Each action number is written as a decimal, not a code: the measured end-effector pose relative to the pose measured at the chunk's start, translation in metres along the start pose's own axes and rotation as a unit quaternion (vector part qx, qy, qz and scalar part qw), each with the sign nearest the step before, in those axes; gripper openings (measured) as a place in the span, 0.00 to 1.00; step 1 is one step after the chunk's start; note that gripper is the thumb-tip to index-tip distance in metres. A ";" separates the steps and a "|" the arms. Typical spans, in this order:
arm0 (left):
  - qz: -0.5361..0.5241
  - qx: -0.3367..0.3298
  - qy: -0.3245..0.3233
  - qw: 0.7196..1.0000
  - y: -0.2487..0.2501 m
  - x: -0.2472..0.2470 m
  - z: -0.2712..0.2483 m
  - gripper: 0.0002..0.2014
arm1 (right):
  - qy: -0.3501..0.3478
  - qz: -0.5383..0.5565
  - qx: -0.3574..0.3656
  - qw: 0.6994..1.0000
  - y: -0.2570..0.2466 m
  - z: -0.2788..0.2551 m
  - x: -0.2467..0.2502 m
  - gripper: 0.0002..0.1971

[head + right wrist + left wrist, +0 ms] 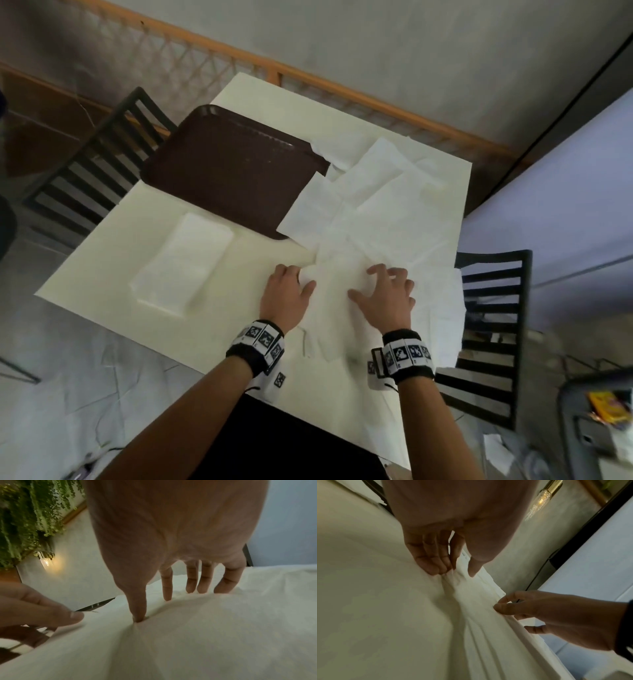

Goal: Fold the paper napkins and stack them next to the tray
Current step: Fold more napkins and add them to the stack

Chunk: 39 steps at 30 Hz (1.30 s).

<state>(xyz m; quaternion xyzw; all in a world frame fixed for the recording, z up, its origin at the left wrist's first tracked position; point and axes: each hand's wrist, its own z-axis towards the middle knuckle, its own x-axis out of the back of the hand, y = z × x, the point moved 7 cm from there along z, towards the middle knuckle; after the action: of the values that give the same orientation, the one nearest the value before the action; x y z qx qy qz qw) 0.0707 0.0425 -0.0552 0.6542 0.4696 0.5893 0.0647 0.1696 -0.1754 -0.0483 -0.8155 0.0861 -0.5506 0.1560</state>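
A white paper napkin [335, 298] lies flat near the table's front edge, between both hands. My left hand [287, 294] pinches its left edge, thumb on top and fingers curled at the bunched paper [452, 578]. On the napkin's right part, my right hand [387, 291] has its fingers spread, and its thumb and fingertips [166, 596] press into the sheet [205, 635]. A stack of folded napkins [181, 263] sits in front of the dark brown tray [233, 164]. Loose unfolded napkins [376, 192] lie heaped to the tray's right.
The cream table [120, 246] has black slatted chairs at its left [92, 164] and right [489, 325]. Some napkins overhang the right table edge [452, 308]. An orange railing [342, 92] runs behind the table.
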 end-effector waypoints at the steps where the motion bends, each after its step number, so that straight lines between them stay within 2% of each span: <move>1: -0.003 0.009 0.013 1.000 0.004 -0.003 0.000 0.19 | 0.006 0.001 0.006 1.000 0.003 0.000 -0.001 0.32; 4: -0.009 0.032 0.059 0.998 0.010 -0.004 -0.003 0.13 | 0.014 0.008 0.013 1.000 0.009 0.000 -0.003 0.33; 7: -0.003 0.018 0.105 0.994 0.013 0.004 -0.002 0.08 | 0.019 0.016 0.024 0.999 0.010 0.003 -0.003 0.33; 10: 0.025 -0.004 0.145 0.989 0.013 0.012 -0.005 0.10 | 0.017 0.013 0.023 0.999 0.012 0.002 -0.004 0.33; 14: 0.041 -0.022 0.157 0.987 0.023 0.019 -0.012 0.08 | 0.002 0.009 0.038 0.999 0.009 -0.002 0.000 0.34; 16: 0.025 -0.032 0.161 0.986 0.029 0.026 -0.015 0.11 | -0.007 -0.007 0.053 0.999 0.008 -0.004 0.005 0.37; 18: -0.015 -0.087 0.140 0.986 0.047 0.036 -0.022 0.12 | 0.017 -0.001 0.105 0.994 0.002 -0.004 0.020 0.41; 20: -0.100 -0.145 0.088 0.980 0.075 0.052 -0.034 0.10 | 0.040 0.070 0.206 0.975 -0.014 -0.003 0.043 0.46; 22: -0.190 -0.169 0.034 0.967 0.099 0.072 -0.047 0.10 | 0.012 0.149 0.265 0.953 -0.028 0.002 0.064 0.54; 24: -0.269 -0.175 0.019 0.947 0.114 0.093 -0.056 0.11 | -0.087 0.269 0.217 0.934 -0.033 0.010 0.072 0.61; 25: -0.321 -0.166 0.024 0.932 0.117 0.104 -0.058 0.10 | -0.139 0.332 0.183 0.915 -0.033 0.012 0.072 0.63; 27: -0.426 -0.130 0.055 0.894 0.112 0.118 -0.055 0.08 | -0.213 0.428 0.126 0.869 -0.033 0.012 0.064 0.57; 28: -0.458 -0.112 0.073 0.879 0.106 0.121 -0.054 0.08 | -0.232 0.466 0.115 0.846 -0.034 0.012 0.060 0.48; 31: -0.499 -0.048 0.111 0.858 0.082 0.116 -0.049 0.07 | -0.217 0.553 0.103 0.798 -0.042 0.004 0.055 0.13; 33: -0.531 0.029 0.100 0.841 0.063 0.100 -0.050 0.13 | -0.189 0.599 0.084 0.774 -0.043 -0.004 0.055 0.01; 35: -0.557 0.065 0.055 0.826 0.056 0.082 -0.056 0.20 | -0.178 0.619 0.073 0.762 -0.044 -0.007 0.050 0.03; 37: -0.555 0.033 0.013 0.831 0.062 0.068 -0.065 0.20 | -0.183 0.615 0.065 0.765 -0.048 -0.012 0.044 0.06; 39: -0.541 0.023 0.008 0.840 0.060 0.059 -0.069 0.20 | -0.207 0.580 0.075 0.784 -0.054 -0.020 0.033 0.14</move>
<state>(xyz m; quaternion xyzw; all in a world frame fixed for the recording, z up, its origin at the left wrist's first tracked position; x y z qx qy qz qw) 0.0376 0.0180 0.0456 0.2922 0.7631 0.4548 0.3541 0.1620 -0.1380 0.0062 -0.6914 0.4671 -0.1792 0.5212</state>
